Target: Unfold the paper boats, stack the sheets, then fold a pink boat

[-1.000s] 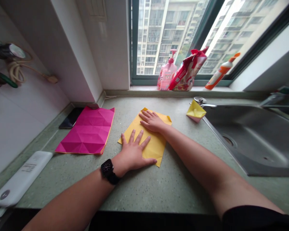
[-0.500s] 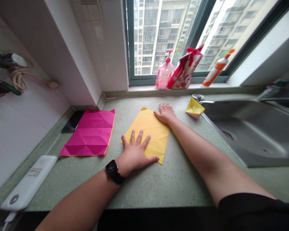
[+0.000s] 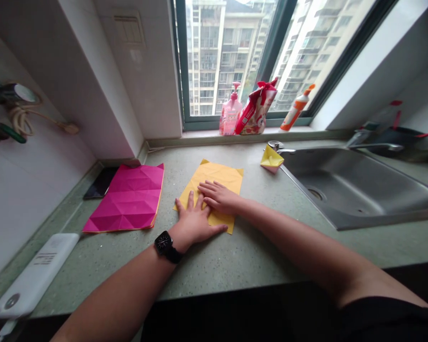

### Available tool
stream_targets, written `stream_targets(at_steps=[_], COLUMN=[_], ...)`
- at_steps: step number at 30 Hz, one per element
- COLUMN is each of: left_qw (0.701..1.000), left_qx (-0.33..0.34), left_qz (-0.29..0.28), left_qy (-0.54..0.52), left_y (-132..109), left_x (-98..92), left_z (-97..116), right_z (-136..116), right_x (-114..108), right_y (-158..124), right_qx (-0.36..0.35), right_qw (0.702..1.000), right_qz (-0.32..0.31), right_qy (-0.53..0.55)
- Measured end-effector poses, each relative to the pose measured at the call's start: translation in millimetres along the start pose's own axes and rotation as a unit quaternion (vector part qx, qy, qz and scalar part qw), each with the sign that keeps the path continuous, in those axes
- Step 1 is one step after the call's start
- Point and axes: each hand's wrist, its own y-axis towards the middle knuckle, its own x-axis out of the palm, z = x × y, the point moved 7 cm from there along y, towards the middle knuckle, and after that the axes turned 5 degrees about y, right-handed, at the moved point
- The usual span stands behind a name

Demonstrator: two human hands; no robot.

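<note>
Yellow sheet (image 3: 223,172): one, creased, lying flat on the speckled green worktop (image 3: 257,261), mid-view, between the magenta paper and the sink; far corners visible, near part largely covered.

Left hand (image 3: 196,225): palm down on the near left part of the yellow sheet, fingers spread apart, grasping nothing. Black watch (image 3: 163,242) at the wrist.

Right hand (image 3: 223,198): laid flat across the middle of the same sheet, fingers extended and close together, gripping nothing; fingertips beside the left hand's fingers, contact between them unclear.

Magenta paper (image 3: 128,197): creased, left of the yellow sheet and apart from it; orange edge showing beneath. Dark flat device (image 3: 98,185): partly under its far left side.

White power bank (image 3: 39,273): near left, cable at its near end.

Folded yellow-and-pink paper piece (image 3: 272,159): by the left corner of the steel sink (image 3: 333,221).

Windowsill (image 3: 199,135): pink pump bottle (image 3: 230,116), red bag (image 3: 255,111), orange-and-white bottle (image 3: 295,111).
</note>
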Motion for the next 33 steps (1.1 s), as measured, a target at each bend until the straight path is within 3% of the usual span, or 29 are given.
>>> stream_targets(at_steps=[4,12,18,21,24,26,28,30,33], left_qw=[1.000,1.000,1.000,1.000,0.999,0.998,0.998,0.998,0.997], left_qx=[-0.005,-0.020,-0.019,-0.018,-0.039,-0.047,-0.046,-0.043,-0.042], left_qz=[-0.003,-0.014,-0.007,-0.002,0.007,0.011,0.013,0.017,0.029], left_qy=[0.000,0.007,0.015,0.022,0.028,0.034,0.044,0.051,0.053], left_y=[1.1,-0.4,-2.3,-1.5,0.8,2.0,2.5,2.2,1.3], left_x=[1.5,0.3,0.3,-2.6,-7.2,-9.2,-9.5,-8.7,-7.5], left_z=[-0.7,-2.1,-7.0,-11.0,-16.2,-17.8,-17.9,-17.7,-18.3], right_z=[14.9,96.7,135.4,145.1,134.9,111.1,79.0,49.2,29.4], right_x=[3.5,-40.7,-59.0,-68.5,-82.6,-84.5,-71.3,-46.0,-17.0], right_y=[12.4,11.5,-9.0,-23.2,-29.4,-22.3,-11.0,-3.0,-3.7], right_qx=[0.064,0.241,0.365,0.441,0.423,0.330,0.223,0.160,0.195], right_qw=[0.997,0.965,0.923,0.879,0.863,0.895,0.941,0.973,0.976], right_qz=[-0.011,0.015,0.086,0.168,0.266,0.284,0.233,0.136,0.041], right_qy=[-0.049,-0.105,-0.086,-0.068,-0.079,-0.098,-0.103,-0.092,-0.087])
